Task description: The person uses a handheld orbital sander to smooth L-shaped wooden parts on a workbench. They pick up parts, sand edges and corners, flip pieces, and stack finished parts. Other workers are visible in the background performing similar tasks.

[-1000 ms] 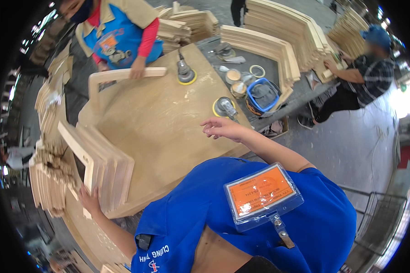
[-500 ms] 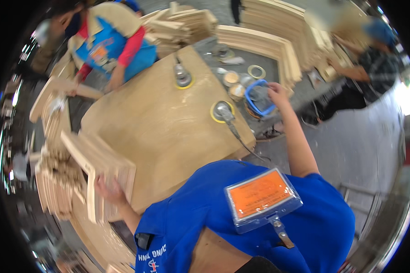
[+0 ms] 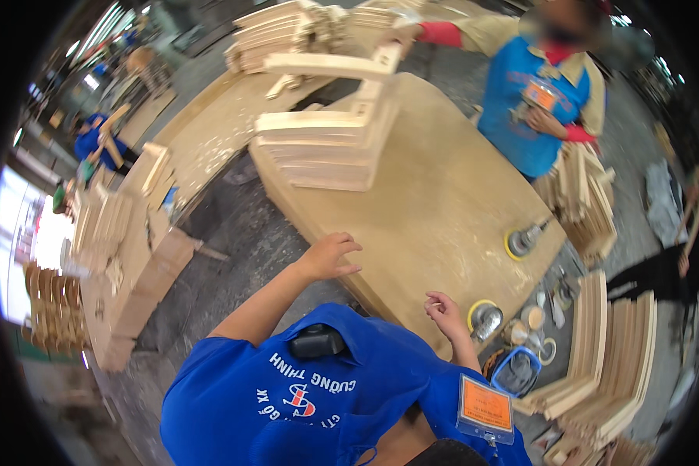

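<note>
Over the near edge of the wooden work board [image 3: 443, 179], my left hand [image 3: 330, 258] is stretched out, its fingers apart and nothing in them. My right hand [image 3: 446, 314] is above the board's near side with fingers curled together; a small pale bit seems to show at the fingertips, too small to name. Right beside it lies a disc sander [image 3: 485, 318] with a yellow rim. Beyond my left hand stands a stack of angled wooden pieces [image 3: 318, 151], apart from my fingers. A co-worker's hand [image 3: 402, 37] reaches the far end of this stack.
A second sander [image 3: 523, 240] lies on the board's right. Near my right arm are a blue basket [image 3: 515, 370], round tubs [image 3: 531, 317] and a tape roll [image 3: 547, 351]. Bent wooden parts [image 3: 586, 342] are stacked farther right. Across the board stands a co-worker [image 3: 512, 109].
My view has swung left. My right hand has left the blue basket's rim and come over the board. My left hand has come away from the stacked wooden pieces; the co-worker now reaches toward them.
</note>
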Tool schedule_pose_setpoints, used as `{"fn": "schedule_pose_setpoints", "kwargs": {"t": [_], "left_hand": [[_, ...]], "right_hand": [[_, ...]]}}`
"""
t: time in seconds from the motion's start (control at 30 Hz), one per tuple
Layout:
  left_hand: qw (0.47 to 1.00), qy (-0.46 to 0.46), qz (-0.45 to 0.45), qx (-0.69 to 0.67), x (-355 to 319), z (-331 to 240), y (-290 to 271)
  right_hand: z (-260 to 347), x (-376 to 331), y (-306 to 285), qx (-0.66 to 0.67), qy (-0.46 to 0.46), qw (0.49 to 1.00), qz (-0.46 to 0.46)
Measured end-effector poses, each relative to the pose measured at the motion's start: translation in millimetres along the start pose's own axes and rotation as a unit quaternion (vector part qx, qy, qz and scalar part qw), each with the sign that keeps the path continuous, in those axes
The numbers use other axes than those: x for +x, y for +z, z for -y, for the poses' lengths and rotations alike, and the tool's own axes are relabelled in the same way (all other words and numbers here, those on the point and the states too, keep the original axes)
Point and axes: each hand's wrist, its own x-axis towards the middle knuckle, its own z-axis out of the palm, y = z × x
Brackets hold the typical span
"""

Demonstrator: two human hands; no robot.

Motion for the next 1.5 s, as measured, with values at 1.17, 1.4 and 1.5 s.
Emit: {"fn": "schedule_pose_setpoints", "kwargs": {"t": [1.17, 1.4, 1.5], "left_hand": [[0.721, -0.3, -0.114, -0.614, -92, 280, -175], [0.716, -0.371, -0.163, -0.568, 34, 285, -204], [0.721, -0.344, -0.146, -0.583, 71, 286, -204]], "right_hand": [[251, 310, 112, 0.184, -0.059, 0.955, -0.226], [257, 361, 117, 0.239, -0.03, 0.96, -0.146], [252, 367, 122, 0.293, -0.023, 0.943, -0.153]]}}
